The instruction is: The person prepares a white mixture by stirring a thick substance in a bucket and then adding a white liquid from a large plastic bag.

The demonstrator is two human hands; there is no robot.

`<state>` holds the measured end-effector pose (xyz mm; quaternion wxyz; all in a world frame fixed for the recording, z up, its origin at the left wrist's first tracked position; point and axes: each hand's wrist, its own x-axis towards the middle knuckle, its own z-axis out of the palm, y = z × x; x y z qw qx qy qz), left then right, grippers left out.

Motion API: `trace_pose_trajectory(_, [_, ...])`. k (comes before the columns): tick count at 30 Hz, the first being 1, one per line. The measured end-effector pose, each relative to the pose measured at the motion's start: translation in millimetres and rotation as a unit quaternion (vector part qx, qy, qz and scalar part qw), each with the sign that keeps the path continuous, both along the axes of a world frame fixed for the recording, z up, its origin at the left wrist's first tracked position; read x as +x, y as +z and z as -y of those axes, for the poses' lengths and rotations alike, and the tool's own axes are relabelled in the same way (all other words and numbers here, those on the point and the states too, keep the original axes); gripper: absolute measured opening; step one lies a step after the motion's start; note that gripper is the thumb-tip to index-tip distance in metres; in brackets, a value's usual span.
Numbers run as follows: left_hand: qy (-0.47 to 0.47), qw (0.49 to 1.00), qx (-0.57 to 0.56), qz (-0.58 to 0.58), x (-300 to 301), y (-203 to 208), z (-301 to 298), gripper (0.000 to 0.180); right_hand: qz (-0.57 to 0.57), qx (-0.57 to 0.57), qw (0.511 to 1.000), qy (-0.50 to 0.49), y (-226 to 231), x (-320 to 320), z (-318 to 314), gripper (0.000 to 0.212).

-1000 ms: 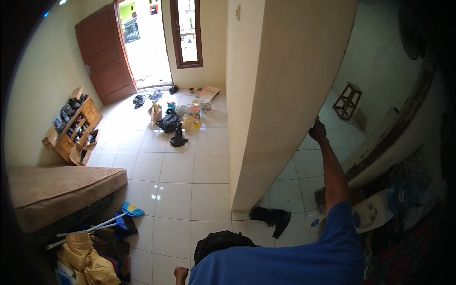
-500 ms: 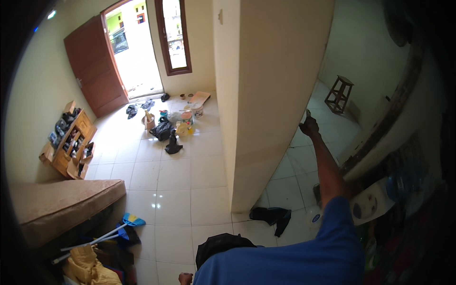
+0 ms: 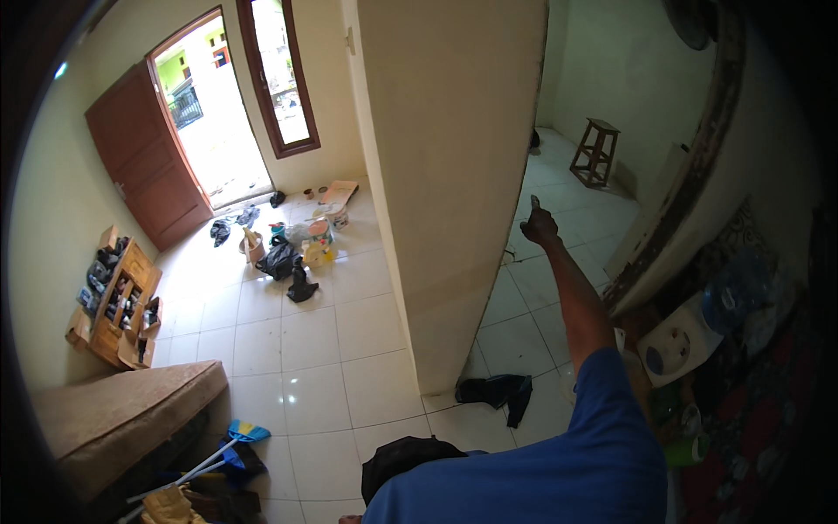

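A dim, pale-tipped thing (image 3: pixel 535 202) juts from my right hand (image 3: pixel 541 227), fingers curled round it, now showing clear of the wall's (image 3: pixel 454 201) edge. My left hand (image 3: pixel 351 520) has slipped nearly out of view; its grip I can't tell. Print on the tubs (image 3: pixel 319 228) is too small to read; white tiles (image 3: pixel 312 342) cover the floor.

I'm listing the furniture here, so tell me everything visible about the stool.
The stool is brown and looks wooden, with a flat seat, slightly splayed legs and crossbars between them. It stands upright on the pale tiled floor, right of the thick wall, near the far wall, beyond the right hand. Nothing visible lies on its seat.
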<state>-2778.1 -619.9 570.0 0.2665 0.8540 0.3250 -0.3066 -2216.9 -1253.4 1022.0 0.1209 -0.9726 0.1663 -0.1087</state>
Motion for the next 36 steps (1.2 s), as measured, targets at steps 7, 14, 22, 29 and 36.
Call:
trace_pose_trajectory(7, [0.164, 0.986, -0.016, 0.026, -5, 6, -12, 0.021, 0.025, 0.036, 0.999, -0.004, 8, 16, -25, 0.08])
trace_pose_trajectory(14, [0.179, 0.984, -0.005, 0.004, 9, 38, -8, 0.034, 0.087, 0.026, 0.996, -0.005, 7, 11, -25, 0.084])
trace_pose_trajectory(22, [0.246, 0.969, -0.029, -0.016, 2, 59, 14, 0.036, 0.002, 0.031, 0.999, 0.042, -170, -65, -34, 0.088])
trace_pose_trajectory(29, [0.24, 0.97, -0.003, 0.036, -12, 45, 17, 0.033, -0.422, 0.133, 0.897, -0.007, -387, -345, -64, 0.083])
trace_pose_trajectory(36, [0.137, 0.989, -0.022, -0.049, 7, 53, 18, 0.029, -0.525, 0.2, 0.815, -0.141, -401, -475, -99, 0.064])
